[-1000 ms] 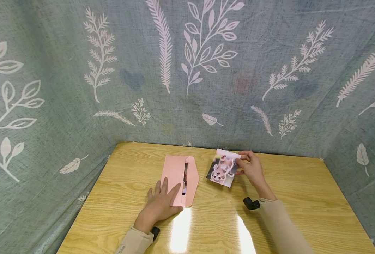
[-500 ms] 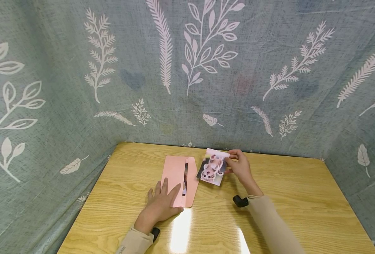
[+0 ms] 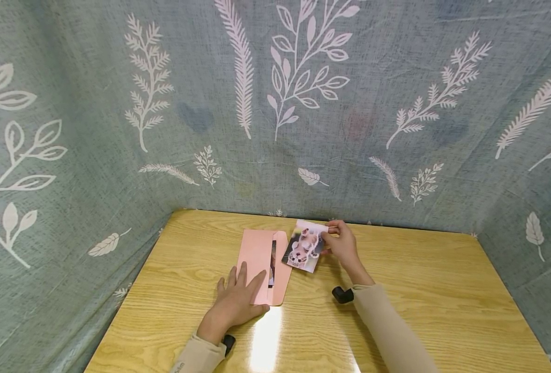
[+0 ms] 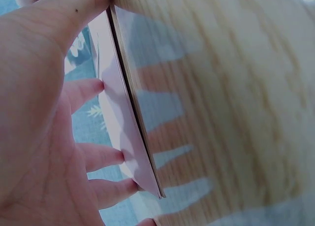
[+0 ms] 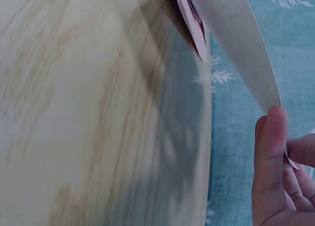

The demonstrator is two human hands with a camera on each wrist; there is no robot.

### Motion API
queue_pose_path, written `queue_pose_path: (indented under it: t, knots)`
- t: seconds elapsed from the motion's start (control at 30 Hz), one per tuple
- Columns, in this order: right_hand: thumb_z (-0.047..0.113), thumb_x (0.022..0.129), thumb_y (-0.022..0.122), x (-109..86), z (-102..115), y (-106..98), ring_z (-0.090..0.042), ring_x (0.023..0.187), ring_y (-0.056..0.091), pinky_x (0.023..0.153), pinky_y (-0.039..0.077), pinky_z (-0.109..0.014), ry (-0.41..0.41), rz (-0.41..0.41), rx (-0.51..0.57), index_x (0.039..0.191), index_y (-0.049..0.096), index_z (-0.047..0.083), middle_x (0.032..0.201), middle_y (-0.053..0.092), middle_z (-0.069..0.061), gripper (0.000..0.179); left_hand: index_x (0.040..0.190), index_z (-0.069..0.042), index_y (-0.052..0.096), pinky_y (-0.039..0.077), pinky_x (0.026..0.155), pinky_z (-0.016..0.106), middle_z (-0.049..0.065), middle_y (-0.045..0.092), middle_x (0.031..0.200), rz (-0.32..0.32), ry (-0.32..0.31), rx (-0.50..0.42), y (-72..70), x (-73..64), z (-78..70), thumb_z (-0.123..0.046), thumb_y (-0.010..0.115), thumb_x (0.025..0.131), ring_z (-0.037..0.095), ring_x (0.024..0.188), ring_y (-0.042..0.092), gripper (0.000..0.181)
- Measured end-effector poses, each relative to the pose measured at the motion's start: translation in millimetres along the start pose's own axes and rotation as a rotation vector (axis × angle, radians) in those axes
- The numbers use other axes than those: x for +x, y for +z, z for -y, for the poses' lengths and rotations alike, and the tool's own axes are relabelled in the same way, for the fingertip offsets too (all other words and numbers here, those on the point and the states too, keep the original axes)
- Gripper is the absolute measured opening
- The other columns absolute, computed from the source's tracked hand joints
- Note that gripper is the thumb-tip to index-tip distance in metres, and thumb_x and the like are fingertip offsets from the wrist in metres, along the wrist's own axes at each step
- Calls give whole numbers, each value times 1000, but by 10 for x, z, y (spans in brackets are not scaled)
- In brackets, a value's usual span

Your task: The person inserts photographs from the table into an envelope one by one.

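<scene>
A pink envelope (image 3: 255, 243) lies on the wooden table with its flap spread toward the right. In its slot shows the dark strip of another picture (image 3: 272, 263). My left hand (image 3: 235, 303) rests with spread fingers on the envelope's lower left part; its fingertips (image 4: 118, 156) touch the paper in the left wrist view. Between thumb and fingers, my right hand (image 3: 345, 251) pinches the right edge of a photo (image 3: 304, 248) of a kitten, seen upside down. The photo is tilted and its left corner overlaps the envelope's flap. The photo's pale back (image 5: 241, 44) faces the right wrist camera.
A grey-green curtain (image 3: 275, 155) with white leaf prints hangs behind the table (image 3: 420, 290) and along both sides. Bright light reflects off the tabletop near the front. A black wrist camera (image 3: 342, 295) sits at the right sleeve.
My right hand has moved left with the photo, from beside the envelope to over its flap. The left hand and the envelope have stayed in place.
</scene>
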State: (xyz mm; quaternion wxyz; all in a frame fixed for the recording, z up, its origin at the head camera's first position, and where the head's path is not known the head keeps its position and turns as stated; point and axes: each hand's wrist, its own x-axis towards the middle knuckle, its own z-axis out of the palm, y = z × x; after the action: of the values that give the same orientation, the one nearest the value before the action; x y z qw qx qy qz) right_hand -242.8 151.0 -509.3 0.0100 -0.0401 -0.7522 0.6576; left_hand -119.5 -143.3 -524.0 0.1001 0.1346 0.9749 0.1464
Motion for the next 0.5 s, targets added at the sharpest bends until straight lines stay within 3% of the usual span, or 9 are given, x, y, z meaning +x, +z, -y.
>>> queue_pose_path:
  t: [0.5]
  knots:
    - [-1, 93, 67, -3, -115, 218, -22, 62, 66, 53, 58, -45, -8, 28, -45, 123, 57, -3, 101, 63, -20, 32, 156, -29, 36, 13, 107, 75, 29, 16, 161, 5, -6, 5, 21, 9, 15, -63, 67, 86, 52, 145, 15, 84]
